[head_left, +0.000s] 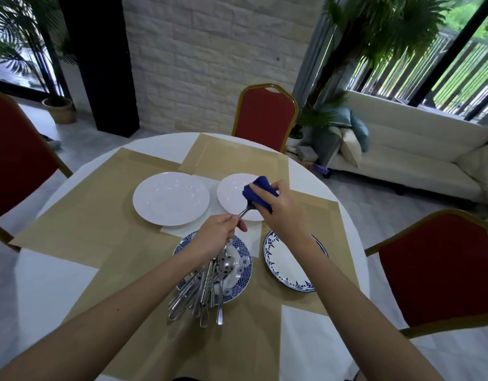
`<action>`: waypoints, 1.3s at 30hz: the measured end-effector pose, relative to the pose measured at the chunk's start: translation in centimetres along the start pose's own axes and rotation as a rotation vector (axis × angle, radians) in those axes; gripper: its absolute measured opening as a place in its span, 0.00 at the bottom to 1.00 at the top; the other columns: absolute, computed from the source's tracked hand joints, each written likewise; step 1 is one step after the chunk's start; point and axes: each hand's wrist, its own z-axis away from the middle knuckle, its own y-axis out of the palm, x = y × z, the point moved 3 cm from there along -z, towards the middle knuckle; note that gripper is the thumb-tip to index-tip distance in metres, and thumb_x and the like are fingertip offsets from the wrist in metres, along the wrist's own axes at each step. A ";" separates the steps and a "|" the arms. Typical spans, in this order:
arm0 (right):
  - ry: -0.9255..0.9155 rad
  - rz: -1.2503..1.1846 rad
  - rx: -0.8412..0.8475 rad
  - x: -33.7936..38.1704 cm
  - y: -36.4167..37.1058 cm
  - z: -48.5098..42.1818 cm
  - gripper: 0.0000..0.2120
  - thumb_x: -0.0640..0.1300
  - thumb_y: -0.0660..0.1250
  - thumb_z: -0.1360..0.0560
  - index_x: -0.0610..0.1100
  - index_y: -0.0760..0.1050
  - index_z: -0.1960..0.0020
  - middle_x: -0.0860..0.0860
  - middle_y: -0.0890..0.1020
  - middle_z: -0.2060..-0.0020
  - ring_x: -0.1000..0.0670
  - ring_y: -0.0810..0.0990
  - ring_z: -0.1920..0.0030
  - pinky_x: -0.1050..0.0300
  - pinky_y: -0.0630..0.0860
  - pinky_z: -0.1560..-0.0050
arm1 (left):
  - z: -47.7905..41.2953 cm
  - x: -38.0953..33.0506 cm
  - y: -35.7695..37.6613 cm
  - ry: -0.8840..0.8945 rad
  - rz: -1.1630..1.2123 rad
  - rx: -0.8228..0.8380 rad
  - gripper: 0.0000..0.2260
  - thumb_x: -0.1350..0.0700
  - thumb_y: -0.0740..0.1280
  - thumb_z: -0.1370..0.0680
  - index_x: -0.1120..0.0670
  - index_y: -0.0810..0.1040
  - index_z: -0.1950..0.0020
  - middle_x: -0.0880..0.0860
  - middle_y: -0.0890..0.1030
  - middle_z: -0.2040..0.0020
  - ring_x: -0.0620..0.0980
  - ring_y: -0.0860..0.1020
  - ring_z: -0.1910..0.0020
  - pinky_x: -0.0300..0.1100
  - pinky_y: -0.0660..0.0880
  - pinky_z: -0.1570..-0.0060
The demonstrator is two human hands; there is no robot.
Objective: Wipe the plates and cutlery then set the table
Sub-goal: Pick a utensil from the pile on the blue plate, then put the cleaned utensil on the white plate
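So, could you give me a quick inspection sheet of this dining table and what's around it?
Surface: round white-clothed table overlaid with tan paper mats.
Job's things: plain white round plate and second plain white plate on the far side; blue patterned plate holding a pile of steel cutlery; blue-rimmed white plate to its right.
Clutter: nothing seen.
Hands: left hand grips the handle of a steel utensil; right hand grips a dark blue cloth wrapped round its head.
Cables: nothing seen.
Surroundings: red gold-framed chairs, white sofa with cushions, potted palms, white brick wall.
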 end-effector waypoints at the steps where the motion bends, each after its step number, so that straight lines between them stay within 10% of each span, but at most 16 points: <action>1: 0.063 -0.013 0.016 -0.3 0.1 0.1 0.17 0.51 0.64 0.25 0.54 0.76 0.36 0.46 0.75 0.52 0.46 0.77 0.62 0.52 0.76 0.70 | -0.1 0.4 -0.1 -0.004 -0.032 -0.007 0.16 0.55 0.55 0.17 0.57 0.77 0.59 0.44 0.61 0.77 0.41 0.58 0.80 0.34 0.55 0.77; 6: 0.663 -0.433 0.146 -1.8 1.2 1.4 0.16 0.50 0.63 0.22 0.51 0.75 0.35 0.48 0.76 0.51 0.50 0.75 0.54 0.56 0.70 0.52 | -1.1 2.1 -1.1 -0.044 -0.203 -0.066 0.16 0.54 0.55 0.17 0.55 0.80 0.56 0.46 0.68 0.74 0.44 0.63 0.76 0.37 0.60 0.75; 12: 1.488 -1.256 0.411 -0.6 3.9 7.3 0.17 0.46 0.73 0.29 0.38 0.76 0.45 0.46 0.80 0.71 0.51 0.75 0.78 0.62 0.71 0.75 | -2.8 5.1 -6.7 -0.311 -0.254 -0.230 0.13 0.59 0.53 0.17 0.58 0.76 0.46 0.51 0.70 0.63 0.46 0.64 0.73 0.36 0.61 0.77; 26: 1.644 -1.371 0.508 2.4 6.8 12.3 0.13 0.40 0.59 0.23 0.41 0.68 0.39 0.41 0.81 0.52 0.46 0.80 0.58 0.60 0.75 0.68 | -5.1 11.5 -13.4 -0.535 -0.078 -0.376 0.14 0.52 0.55 0.18 0.53 0.66 0.63 0.51 0.67 0.68 0.46 0.60 0.74 0.27 0.52 0.82; 32: 1.618 -1.417 0.545 3.8 6.4 13.9 0.13 0.40 0.59 0.22 0.43 0.69 0.38 0.43 0.80 0.55 0.54 0.78 0.76 0.65 0.72 0.76 | -4.8 12.1 -14.7 -0.447 0.061 -0.425 0.09 0.56 0.59 0.18 0.51 0.66 0.59 0.51 0.69 0.63 0.46 0.70 0.69 0.30 0.64 0.80; 39: 1.615 -1.355 0.404 3.7 6.7 14.2 0.11 0.39 0.60 0.24 0.40 0.70 0.42 0.47 0.75 0.67 0.55 0.71 0.81 0.65 0.68 0.79 | -1.8 10.8 -12.8 -0.191 -0.808 -0.497 0.13 0.59 0.60 0.23 0.61 0.73 0.39 0.61 0.76 0.43 0.63 0.74 0.45 0.53 0.72 0.47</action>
